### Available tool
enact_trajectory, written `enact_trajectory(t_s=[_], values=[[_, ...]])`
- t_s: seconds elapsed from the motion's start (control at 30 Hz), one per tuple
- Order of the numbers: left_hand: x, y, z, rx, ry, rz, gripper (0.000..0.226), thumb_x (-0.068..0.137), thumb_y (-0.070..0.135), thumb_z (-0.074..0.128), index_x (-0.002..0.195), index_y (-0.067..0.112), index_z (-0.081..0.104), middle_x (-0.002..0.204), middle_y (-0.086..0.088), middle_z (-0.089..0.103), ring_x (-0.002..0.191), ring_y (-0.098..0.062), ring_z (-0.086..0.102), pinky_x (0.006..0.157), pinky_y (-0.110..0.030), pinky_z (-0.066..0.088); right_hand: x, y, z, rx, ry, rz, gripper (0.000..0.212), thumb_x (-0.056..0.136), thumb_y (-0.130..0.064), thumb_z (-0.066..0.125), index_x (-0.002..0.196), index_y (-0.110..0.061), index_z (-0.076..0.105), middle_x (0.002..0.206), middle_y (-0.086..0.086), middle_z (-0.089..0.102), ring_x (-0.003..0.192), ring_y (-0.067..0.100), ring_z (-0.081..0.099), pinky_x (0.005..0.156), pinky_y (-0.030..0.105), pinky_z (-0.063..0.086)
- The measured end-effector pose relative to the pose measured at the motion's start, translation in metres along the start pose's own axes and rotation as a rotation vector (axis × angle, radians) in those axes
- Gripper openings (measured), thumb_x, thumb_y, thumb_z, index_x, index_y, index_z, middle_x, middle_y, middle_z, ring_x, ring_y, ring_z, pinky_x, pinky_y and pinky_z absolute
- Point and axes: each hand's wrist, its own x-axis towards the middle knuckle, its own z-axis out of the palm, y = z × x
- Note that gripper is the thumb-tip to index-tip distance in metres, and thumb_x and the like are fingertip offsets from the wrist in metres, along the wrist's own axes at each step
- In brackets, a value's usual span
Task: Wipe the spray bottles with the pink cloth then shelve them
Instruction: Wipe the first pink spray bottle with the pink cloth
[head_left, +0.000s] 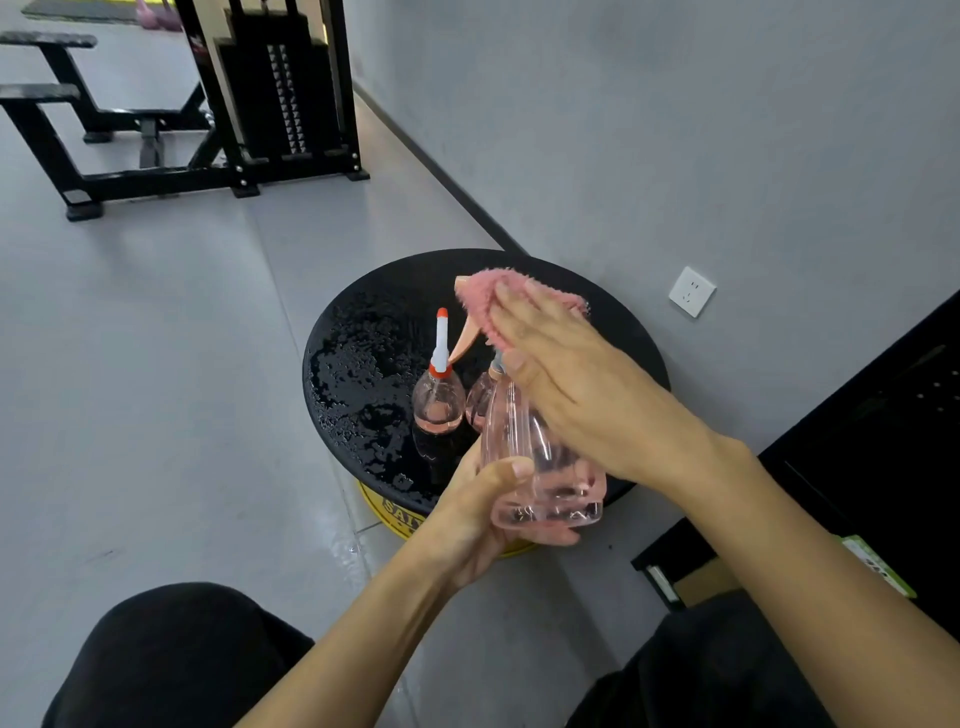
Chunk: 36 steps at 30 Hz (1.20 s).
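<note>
My left hand (478, 514) grips the base of a clear pink spray bottle (535, 462), held tilted above the near edge of a round black stool top (363, 364). My right hand (576, 384) presses the pink cloth (493, 301) over the bottle's spray head, whose peach trigger (465, 340) pokes out below the cloth. A small round pink bottle with a white and orange nozzle (439, 400) stands on the stool. Another pink bottle (479, 400) stands right behind the held one, mostly hidden.
The stool top is wet with droplets on its left half and sits on a yellow base (389, 512). A grey wall with a white socket (692, 291) runs along the right. A black shelf unit (883, 441) stands at right. Black gym equipment (270, 93) is far back.
</note>
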Motion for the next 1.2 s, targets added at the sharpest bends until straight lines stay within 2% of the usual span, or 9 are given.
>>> enact_trajectory(t_s=[0.07, 0.17, 0.2, 0.3, 0.4, 0.5, 0.67, 0.9, 1.2], values=[[0.000, -0.002, -0.001, 0.027, 0.008, 0.013, 0.068, 0.060, 0.038, 0.077, 0.123, 0.029, 0.053, 0.107, -0.013, 0.070, 0.090, -0.033, 0.071, 0.054, -0.034, 0.058, -0.004, -0.008, 0.001, -0.048, -0.044, -0.054, 0.060, 0.099, -0.046, 0.011, 0.153, -0.023, 0.019, 0.161, -0.012, 0.009, 0.147, 0.001, -0.006, 0.121, 0.028, -0.003], [-0.002, -0.001, -0.004, 0.047, 0.030, -0.008, 0.058, 0.060, 0.035, 0.068, 0.116, 0.032, 0.055, 0.098, -0.010, 0.073, 0.086, -0.032, 0.072, 0.053, -0.033, 0.057, -0.006, -0.014, 0.002, -0.109, -0.082, -0.144, 0.068, 0.094, -0.050, 0.004, 0.151, -0.024, 0.030, 0.159, -0.013, 0.021, 0.148, 0.001, 0.002, 0.121, 0.028, -0.003], [-0.002, -0.001, -0.003, 0.046, 0.026, -0.010, 0.062, 0.059, 0.035, 0.072, 0.119, 0.030, 0.055, 0.099, -0.011, 0.072, 0.088, -0.032, 0.072, 0.053, -0.034, 0.057, -0.005, -0.012, 0.001, -0.119, -0.092, -0.158, 0.068, 0.093, -0.051, 0.003, 0.150, -0.025, 0.031, 0.158, -0.014, 0.022, 0.147, 0.001, 0.004, 0.121, 0.029, -0.002], [-0.002, 0.001, -0.001, 0.052, 0.019, -0.020, 0.098, 0.051, 0.046, 0.087, 0.133, 0.012, 0.045, 0.108, -0.014, 0.070, 0.094, -0.031, 0.070, 0.055, -0.035, 0.058, 0.002, -0.001, -0.004, -0.121, -0.079, -0.134, 0.062, 0.097, -0.050, 0.006, 0.153, -0.027, 0.023, 0.160, -0.015, 0.015, 0.147, 0.000, -0.001, 0.122, 0.031, 0.001], [0.000, 0.000, -0.002, 0.041, 0.014, -0.025, 0.111, 0.048, 0.049, 0.089, 0.138, 0.007, 0.040, 0.115, -0.017, 0.067, 0.095, -0.033, 0.070, 0.056, -0.037, 0.059, 0.011, 0.009, -0.009, -0.097, -0.023, -0.060, 0.060, 0.100, -0.049, 0.009, 0.154, -0.025, 0.014, 0.162, -0.013, 0.004, 0.148, 0.004, -0.008, 0.122, 0.034, 0.000], [0.000, -0.001, -0.002, 0.021, 0.019, -0.031, 0.110, 0.046, 0.049, 0.089, 0.137, 0.009, 0.042, 0.112, -0.014, 0.069, 0.095, -0.032, 0.070, 0.056, -0.036, 0.058, 0.012, 0.006, -0.005, -0.086, -0.034, -0.051, 0.059, 0.100, -0.050, 0.010, 0.154, -0.026, 0.013, 0.162, -0.013, 0.002, 0.148, 0.005, -0.010, 0.122, 0.036, -0.003], [0.000, 0.001, -0.004, 0.014, 0.041, -0.029, 0.106, 0.046, 0.050, 0.090, 0.134, 0.014, 0.043, 0.107, -0.015, 0.070, 0.094, -0.033, 0.070, 0.054, -0.034, 0.058, 0.001, -0.005, 0.002, -0.113, -0.114, -0.120, 0.058, 0.098, -0.046, 0.010, 0.153, -0.030, 0.020, 0.160, -0.018, 0.012, 0.147, 0.001, -0.005, 0.121, 0.032, -0.006], [-0.001, -0.001, 0.003, 0.023, 0.012, -0.038, 0.103, 0.048, 0.051, 0.088, 0.134, 0.015, 0.044, 0.117, -0.010, 0.068, 0.100, -0.030, 0.069, 0.059, -0.038, 0.058, 0.019, 0.005, -0.008, -0.114, -0.067, 0.031, 0.057, 0.102, -0.048, 0.011, 0.154, -0.028, 0.001, 0.161, -0.014, -0.007, 0.147, 0.005, -0.012, 0.122, 0.037, -0.003], [-0.002, -0.004, 0.003, 0.046, 0.034, -0.064, 0.095, 0.048, 0.046, 0.088, 0.130, 0.020, 0.046, 0.111, -0.010, 0.069, 0.096, -0.029, 0.070, 0.056, -0.036, 0.058, 0.006, 0.002, 0.002, -0.115, -0.104, -0.037, 0.055, 0.102, -0.047, 0.009, 0.154, -0.030, 0.005, 0.160, -0.016, -0.004, 0.146, 0.003, -0.015, 0.121, 0.037, -0.009]])
